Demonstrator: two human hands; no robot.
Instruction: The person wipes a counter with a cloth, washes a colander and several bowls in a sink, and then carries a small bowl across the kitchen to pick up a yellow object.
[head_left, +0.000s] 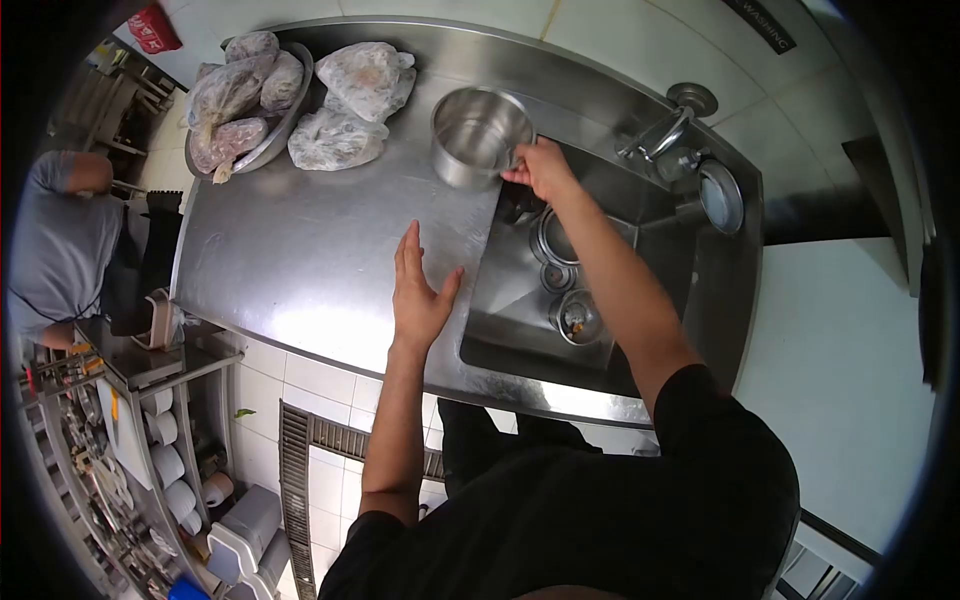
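Note:
A steel pot (465, 168) stands on the steel counter (330, 255), close to the sink's left edge. My right hand (543, 170) is closed on the right side of this pot; whether it grips a handle or the rim is hidden by my fingers. Over the counter's front part, my left hand (422, 302) is held open, fingers stretched and thumb apart, with nothing in it. Inside the sink (500, 335) lie a round metal vessel (550, 240), partly behind my right forearm, and a small metal cup (577, 318) with bits of food in it.
Frozen-looking plastic bags (360, 85) lie at the counter's back left, beside a metal basin (275, 148) heaped with more. A faucet (665, 140) and a lidded container (720, 195) are at the sink's back right. Another person (75, 240) stands left, near a rack of dishes (165, 465).

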